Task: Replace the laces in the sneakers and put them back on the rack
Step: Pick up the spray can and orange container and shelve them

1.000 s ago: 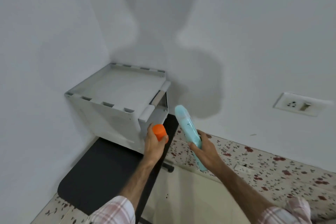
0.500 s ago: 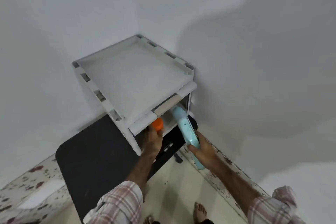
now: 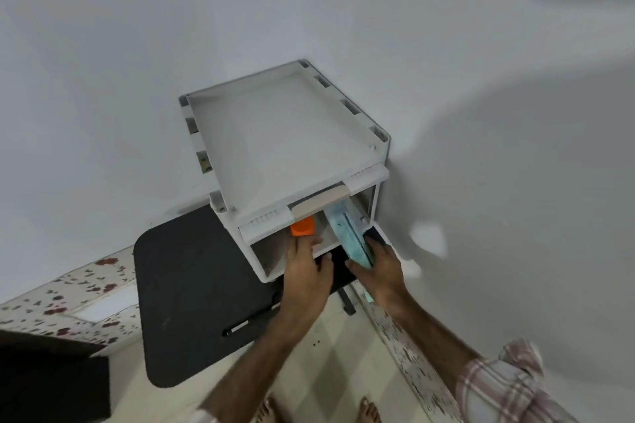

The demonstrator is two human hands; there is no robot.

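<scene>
Fingers of the left hand (image 3: pixel 305 280) pinch a small orange object (image 3: pixel 302 226), blurred enough that whether it is part of a sneaker cannot be told, and hold it at the mouth of the white rack's (image 3: pixel 378 148) lower compartment. The right hand (image 3: pixel 379 271) is wrapped around the heel end of a pale blue sneaker (image 3: pixel 347 233), seen sole-side and on edge, its toe already under the beige handle bar (image 3: pixel 321 201) and inside the same compartment, to the right of the orange piece. Judging by its thin foam-like sole, the shoe is probably light and somewhat flexible, so a grip around the heel, as now, should steer it best. The handle bar crosses low over the opening, and the compartment's side wall sits close on the right; both could catch the shoe. A dark mat (image 3: pixel 192 288) lies on the tiled floor to the left of the rack, and bare toes show at the lower edge.
</scene>
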